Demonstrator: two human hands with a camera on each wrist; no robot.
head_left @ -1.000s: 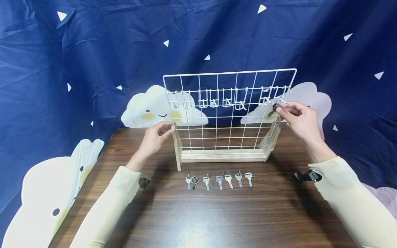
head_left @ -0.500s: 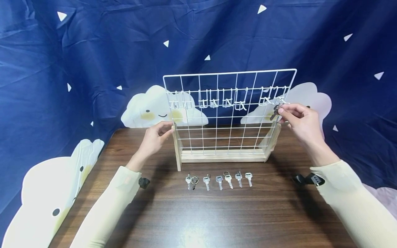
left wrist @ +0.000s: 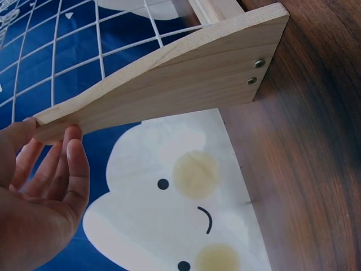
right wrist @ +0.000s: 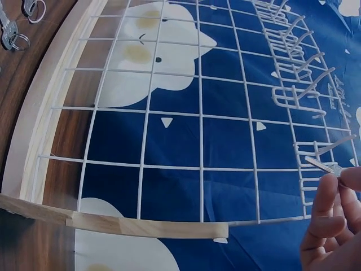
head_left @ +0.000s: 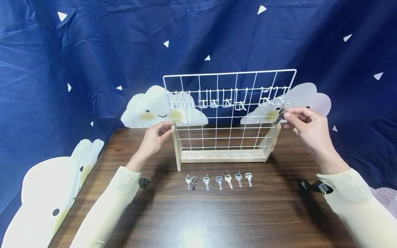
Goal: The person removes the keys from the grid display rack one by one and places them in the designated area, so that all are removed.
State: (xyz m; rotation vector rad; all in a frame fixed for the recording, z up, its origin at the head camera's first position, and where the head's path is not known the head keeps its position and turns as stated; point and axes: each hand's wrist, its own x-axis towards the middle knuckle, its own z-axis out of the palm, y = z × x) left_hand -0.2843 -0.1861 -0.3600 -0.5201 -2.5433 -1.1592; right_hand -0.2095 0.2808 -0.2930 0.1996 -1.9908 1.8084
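My left hand holds the upper end of the wooden side piece of a stand, its thumb on one face and fingers on the other. That stand carries an upright white wire grid with several hooks along its upper part. At the grid's right edge, my right hand pinches a dark key between thumb and fingers, just below the rightmost hook. In the right wrist view the key sticks out from the fingertips. I cannot tell whether it touches the hook.
A row of several keys, some with rings, lies on the brown wooden table before the stand. The stand's wooden base bar runs along the bottom of the grid. Behind hangs a blue curtain with cloud prints.
My right hand has moved slightly down and to the right, away from the rightmost hook, with the key still pinched. The left hand stays where it was.
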